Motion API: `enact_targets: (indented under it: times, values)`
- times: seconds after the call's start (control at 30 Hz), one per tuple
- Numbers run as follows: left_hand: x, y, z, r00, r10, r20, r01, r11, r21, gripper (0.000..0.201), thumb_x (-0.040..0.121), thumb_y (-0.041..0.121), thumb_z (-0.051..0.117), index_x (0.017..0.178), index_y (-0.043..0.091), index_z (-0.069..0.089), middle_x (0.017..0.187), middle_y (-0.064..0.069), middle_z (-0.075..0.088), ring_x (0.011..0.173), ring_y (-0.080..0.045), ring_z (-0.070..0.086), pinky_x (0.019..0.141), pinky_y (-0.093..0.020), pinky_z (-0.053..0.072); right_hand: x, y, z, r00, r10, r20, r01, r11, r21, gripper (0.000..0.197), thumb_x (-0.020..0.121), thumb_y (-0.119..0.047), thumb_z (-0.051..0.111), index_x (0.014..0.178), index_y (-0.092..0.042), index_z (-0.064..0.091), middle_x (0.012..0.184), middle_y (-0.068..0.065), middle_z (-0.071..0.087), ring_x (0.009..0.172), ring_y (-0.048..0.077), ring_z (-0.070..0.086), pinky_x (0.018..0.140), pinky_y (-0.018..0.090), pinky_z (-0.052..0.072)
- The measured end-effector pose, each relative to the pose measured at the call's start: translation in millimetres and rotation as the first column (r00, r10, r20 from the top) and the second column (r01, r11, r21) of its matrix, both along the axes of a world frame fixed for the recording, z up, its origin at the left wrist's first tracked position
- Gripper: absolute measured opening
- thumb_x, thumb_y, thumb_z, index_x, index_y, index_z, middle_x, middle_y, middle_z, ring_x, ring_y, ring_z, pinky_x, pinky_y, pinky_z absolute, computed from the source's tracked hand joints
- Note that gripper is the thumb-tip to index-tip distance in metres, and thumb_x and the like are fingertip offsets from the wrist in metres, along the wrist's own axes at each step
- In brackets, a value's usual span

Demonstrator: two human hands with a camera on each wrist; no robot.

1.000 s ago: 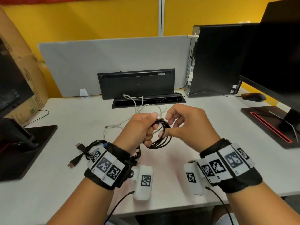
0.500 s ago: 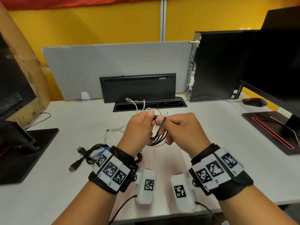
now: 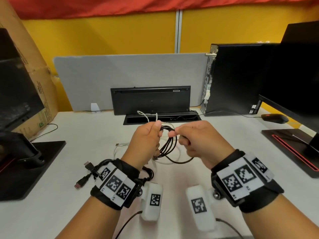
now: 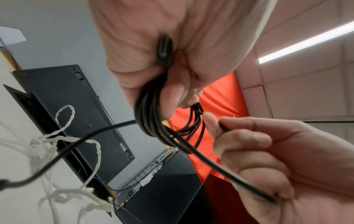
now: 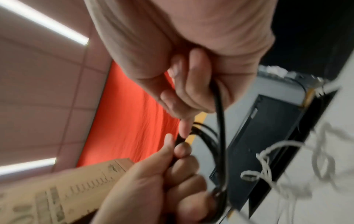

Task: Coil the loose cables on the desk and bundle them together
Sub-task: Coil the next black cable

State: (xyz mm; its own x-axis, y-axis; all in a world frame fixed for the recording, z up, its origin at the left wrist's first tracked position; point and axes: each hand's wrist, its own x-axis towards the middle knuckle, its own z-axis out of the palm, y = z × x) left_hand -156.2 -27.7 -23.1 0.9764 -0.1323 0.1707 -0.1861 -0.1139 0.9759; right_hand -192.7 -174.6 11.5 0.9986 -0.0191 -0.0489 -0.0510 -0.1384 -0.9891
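Mid-coil on the black cable (image 3: 170,144): left hand (image 3: 146,140) is fisted around several finished loops, held up off the desk (image 3: 224,152) near centre of the head view; the left wrist view shows fingers curled tight round the bunch with a black plug tucked in the palm. Right hand (image 3: 198,140), just at 3 o'clock of the left, pinches the free run of the same cable between thumb and fingertips, other fingers curled round the strand trailing through the palm. A slack tail hangs from the loops down to the desk at 6 o'clock of the hands, so I'd judge one or two more wraps are needed before this coil is closed. White cable (image 3: 120,149) lies loose on the desk under and at 8 o'clock of the hands, uncoiled. A twisted white cord (image 3: 148,115) sits at 12 o'clock by the cable tray (image 3: 189,118), also loose. Another black cable bunch with plugs (image 3: 89,171) lies at 8 o'clock near the left wrist; whether it is properly coiled I cannot tell. Nothing is bundled together yet. Rough judgement: under half done.
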Motion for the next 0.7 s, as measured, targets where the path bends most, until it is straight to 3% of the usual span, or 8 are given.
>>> enact_targets:
  times: [0.1,0.23,0.33,0.4,0.5,0.6,0.7]
  values:
    - [6.0,2.1,4.0,1.0,0.007,0.021,-0.008,0.998,0.064,0.039,0.102,0.032,0.038,0.069,0.012,0.045,0.048,0.005,0.032,0.041,-0.01,0.03,0.045,-0.024,0.032,6.2,-6.4,9.1,0.987,0.016,0.162,0.029,0.963,-0.269,0.015,0.083,-0.017,0.067,0.073,-0.012,0.078,0.04,-0.012,0.047,0.033,0.002,0.037,0.035,0.01,0.029]
    - [14.7,5.5,7.5,0.998,0.033,0.057,-0.042,0.986,0.161,0.041,0.102,0.033,0.037,0.068,0.013,0.046,0.051,0.002,0.033,0.042,-0.011,0.032,0.046,-0.026,0.036,14.6,-13.2,17.8,0.954,0.07,0.292,0.063,0.905,-0.421,0.016,0.085,-0.017,0.068,0.073,-0.013,0.078,0.045,-0.004,0.056,0.035,0.002,0.039,0.038,0.009,0.033]
    - [18.2,6.8,8.5,0.992,0.044,0.119,-0.069,0.972,0.223,0.042,0.102,0.033,0.037,0.065,0.015,0.046,0.051,0.004,0.035,0.044,-0.011,0.034,0.051,-0.028,0.035,20.3,-15.8,21.9,0.945,0.144,0.292,0.042,0.837,-0.546,0.017,0.086,-0.013,0.065,0.076,-0.011,0.078,0.044,-0.023,0.057,0.041,-0.01,0.05,0.04,0.004,0.033]
    - [19.4,7.4,8.9,0.984,0.044,0.173,-0.091,0.958,0.272,0.042,0.103,0.032,0.037,0.064,0.016,0.047,0.052,0.006,0.037,0.047,-0.01,0.036,0.054,-0.028,0.035,23.3,-16.8,24.7,0.944,0.192,0.27,0.037,0.747,-0.664,0.015,0.087,-0.018,0.066,0.079,-0.02,0.079,0.044,-0.03,0.054,0.049,-0.015,0.053,0.046,0.004,0.035]
    - [21.3,9.3,9.0,0.972,0.044,0.23,-0.12,0.938,0.326,0.042,0.103,0.03,0.038,0.064,0.018,0.047,0.052,0.008,0.039,0.049,-0.008,0.038,0.055,-0.028,0.036,25.5,-16.6,30.1,0.947,0.22,0.235,0.063,0.59,-0.805,0.012,0.087,-0.03,0.066,0.084,-0.031,0.077,0.046,-0.036,0.052,0.053,-0.005,0.053,0.055,0.015,0.04]
    - [24.3,11.5,8.9,0.964,0.049,0.26,-0.146,0.918,0.368,0.043,0.103,0.03,0.037,0.063,0.019,0.047,0.053,0.009,0.04,0.048,-0.005,0.039,0.053,-0.023,0.036,25.5,-14.7,33.8,0.95,0.191,0.248,0.133,0.469,-0.873,0.012,0.087,-0.039,0.064,0.088,-0.037,0.075,0.08,-0.021,0.07,0.074,0.005,0.062,0.073,0.031,0.056]
    - [27.9,12.9,9.9,0.955,0.064,0.288,-0.184,0.893,0.412,0.043,0.103,0.03,0.036,0.063,0.02,0.046,0.058,0.006,0.044,0.052,-0.006,0.041,0.052,-0.015,0.032,26.5,-11.3,34.1,0.948,0.176,0.265,0.179,0.395,-0.901,0.013,0.088,-0.04,0.061,0.089,-0.04,0.074,0.088,-0.016,0.071,0.078,0.01,0.064,0.074,0.035,0.057]
